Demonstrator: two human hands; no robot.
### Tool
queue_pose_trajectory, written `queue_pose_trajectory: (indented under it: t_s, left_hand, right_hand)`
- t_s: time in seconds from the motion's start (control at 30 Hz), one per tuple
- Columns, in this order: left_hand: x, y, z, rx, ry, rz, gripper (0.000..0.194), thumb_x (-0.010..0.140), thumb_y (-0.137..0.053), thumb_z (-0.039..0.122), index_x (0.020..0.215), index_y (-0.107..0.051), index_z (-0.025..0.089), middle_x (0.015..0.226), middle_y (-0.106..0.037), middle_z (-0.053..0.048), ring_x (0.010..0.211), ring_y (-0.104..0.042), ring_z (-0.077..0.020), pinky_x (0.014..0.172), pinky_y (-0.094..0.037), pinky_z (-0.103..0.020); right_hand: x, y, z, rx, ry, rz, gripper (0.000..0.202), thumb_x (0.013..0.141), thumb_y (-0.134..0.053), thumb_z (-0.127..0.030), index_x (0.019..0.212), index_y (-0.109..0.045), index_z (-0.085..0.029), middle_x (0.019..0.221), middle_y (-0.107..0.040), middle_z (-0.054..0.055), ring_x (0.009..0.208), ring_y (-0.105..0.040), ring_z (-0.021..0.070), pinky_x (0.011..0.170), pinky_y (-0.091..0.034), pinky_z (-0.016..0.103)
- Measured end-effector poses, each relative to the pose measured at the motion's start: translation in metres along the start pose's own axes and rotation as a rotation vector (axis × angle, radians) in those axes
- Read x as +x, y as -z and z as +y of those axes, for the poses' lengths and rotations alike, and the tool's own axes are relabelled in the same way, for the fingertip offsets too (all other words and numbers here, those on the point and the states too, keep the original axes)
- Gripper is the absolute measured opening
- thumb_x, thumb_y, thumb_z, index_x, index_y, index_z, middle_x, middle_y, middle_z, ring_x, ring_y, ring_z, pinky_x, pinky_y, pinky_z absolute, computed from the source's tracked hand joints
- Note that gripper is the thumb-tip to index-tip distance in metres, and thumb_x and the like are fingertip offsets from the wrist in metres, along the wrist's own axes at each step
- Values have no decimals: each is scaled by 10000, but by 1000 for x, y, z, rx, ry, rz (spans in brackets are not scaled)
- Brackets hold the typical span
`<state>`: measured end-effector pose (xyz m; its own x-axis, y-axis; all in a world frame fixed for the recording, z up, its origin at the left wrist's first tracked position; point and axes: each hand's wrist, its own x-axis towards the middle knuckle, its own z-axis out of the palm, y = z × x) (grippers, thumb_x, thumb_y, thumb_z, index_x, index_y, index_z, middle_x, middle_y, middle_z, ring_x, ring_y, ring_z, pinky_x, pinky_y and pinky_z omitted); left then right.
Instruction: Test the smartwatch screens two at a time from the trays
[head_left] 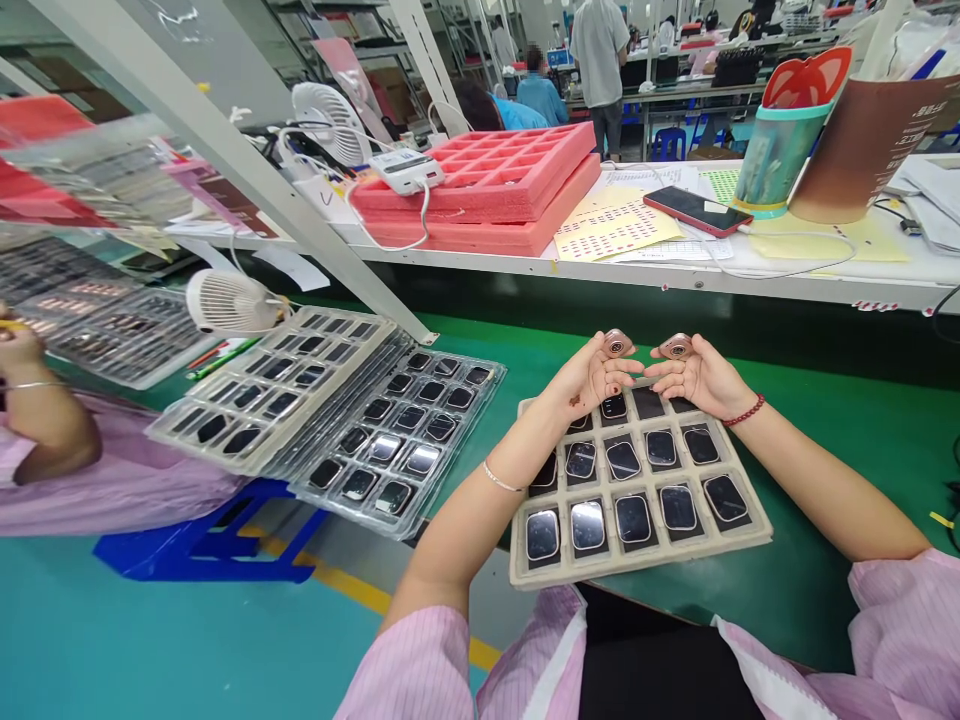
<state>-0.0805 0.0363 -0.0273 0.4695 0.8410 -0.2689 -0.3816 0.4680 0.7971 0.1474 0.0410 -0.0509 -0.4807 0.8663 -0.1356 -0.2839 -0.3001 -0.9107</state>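
My left hand [596, 376] holds a rose-gold watch case [616, 343] between thumb and fingers, its round sensor back showing. A similar watch case [676, 346] is pinched in my right hand [700, 376]. Both hands are above the far edge of a beige tray [641, 567], with the fingertips of the two hands close together. In the tray's compartments lie several dark-screened square watch pieces [633, 518]. My left forearm and hand hide part of the tray's left and far side.
Left of the beige tray are a clear tray [442, 500] of watch pieces and stacked trays [259, 455]. A slanted white post [300, 215] and small fan [229, 300] stand beyond. The shelf [645, 272] holds pink foam trays [480, 235] and a phone [697, 212]. A person's arm [56, 435] is far left.
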Motion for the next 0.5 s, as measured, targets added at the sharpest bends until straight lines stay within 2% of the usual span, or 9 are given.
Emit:
queue_pose_trajectory:
  t_s: [0.07, 0.13, 0.2, 0.27, 0.37, 0.5]
  left_hand:
    - [0, 0, 0, 6, 7, 0, 547, 974, -415, 594, 1064, -658, 113, 841, -745, -111, 578, -636, -105, 504, -422, -207]
    - [0, 0, -2, 34, -19, 15, 480, 938, -523, 562, 1089, -635, 120, 853, -743, -99, 589, -637, -99, 521, -427, -204]
    - [-1, -1, -5, 93, -77, 38, 428, 847, -698, 416, 1153, -588, 138, 924, -743, -83, 664, -669, -102, 568, -443, -200]
    - [-1, -1, -8, 179, -143, 64, 569, 713, -786, 212, 1217, -527, 155, 983, -730, -69, 752, -699, -121, 605, -455, -201]
    - [1, -3, -15, 330, -229, 107, 698, 612, -736, 63, 1254, -482, 168, 993, -696, -49, 807, -712, -153, 619, -475, -214]
    - [1, -5, -19, 500, -284, 104, 621, 653, -684, 85, 1242, -507, 172, 997, -679, -46, 802, -706, -150, 615, -492, -210]
  right_hand:
    - [0, 1, 0, 18, 3, -8, 605, 990, -329, -649, 1080, -671, -158, 997, -786, 153, 750, -765, 229, 658, -629, 345]
    - [0, 2, 1, 25, 19, -28, 555, 964, -417, -655, 1077, -660, -169, 996, -785, 140, 744, -760, 214, 645, -629, 328]
    - [0, 2, 4, -2, 50, -47, 427, 903, -609, -568, 1118, -622, -199, 1025, -777, 106, 752, -753, 187, 646, -626, 297]
    - [0, 0, 8, -70, 101, -48, 442, 807, -763, -383, 1172, -563, -233, 1058, -759, 70, 765, -743, 161, 652, -620, 269]
    - [1, -4, 13, -195, 196, -26, 542, 726, -780, -205, 1197, -514, -242, 1067, -723, 46, 757, -719, 142, 639, -612, 261]
    - [0, -8, 15, -309, 257, 14, 461, 732, -725, -176, 1149, -534, -222, 992, -701, 30, 662, -663, 121, 554, -580, 248]
